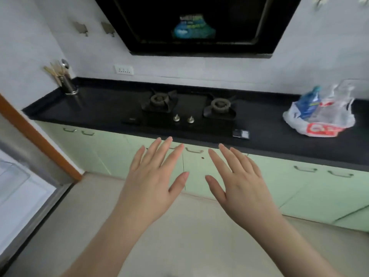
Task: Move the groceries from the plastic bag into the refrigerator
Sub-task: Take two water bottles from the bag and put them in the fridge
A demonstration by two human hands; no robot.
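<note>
Head view: I hold left hand (pixel 153 176) and right hand (pixel 237 180) flat, fingers spread, grasping nothing. Plastic bag (pixel 319 114) sits on countertop (pixel 269 134) at two o'clock; right hand nearer.

You see a dim, soft, slightly blurred picture; the wide lens bends the table (pixel 279 140) edge, and pale light glows at lower left.
</note>
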